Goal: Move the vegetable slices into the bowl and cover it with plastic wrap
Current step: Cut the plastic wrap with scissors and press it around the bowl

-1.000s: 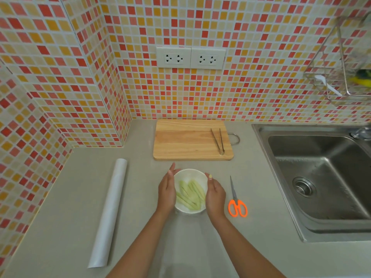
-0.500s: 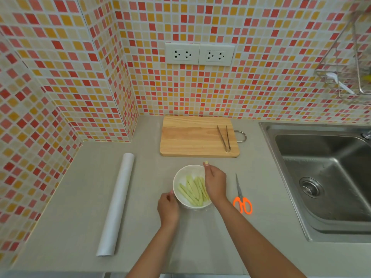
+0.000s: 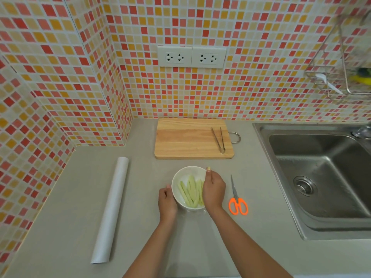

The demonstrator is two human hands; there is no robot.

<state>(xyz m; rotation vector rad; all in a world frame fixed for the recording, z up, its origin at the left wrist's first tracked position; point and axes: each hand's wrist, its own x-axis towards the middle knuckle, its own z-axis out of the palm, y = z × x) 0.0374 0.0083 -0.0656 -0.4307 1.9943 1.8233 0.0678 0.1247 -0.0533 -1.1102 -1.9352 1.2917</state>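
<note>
A white bowl (image 3: 181, 173) stands on the grey counter and holds several pale green vegetable slices (image 3: 190, 190). My left hand (image 3: 167, 203) is curled against the bowl's near left side. My right hand (image 3: 213, 189) lies over the bowl's right rim with fingers pinched and the thumb pointing to the far edge. A faint clear film of plastic wrap (image 3: 192, 214) shows just in front of the bowl; how far it reaches over the bowl is hard to see. The white roll of plastic wrap (image 3: 111, 207) lies to the left.
A wooden cutting board (image 3: 186, 139) with metal tongs (image 3: 218, 140) on it sits behind the bowl. Orange-handled scissors (image 3: 237, 203) lie right of my right hand. A steel sink (image 3: 321, 177) fills the right side, with a wire rack (image 3: 345, 77) on the tiled wall above.
My left hand slid from the bowl's left rim down to its near left side. My right hand moved up over the right rim. The bowl has stayed in place.
</note>
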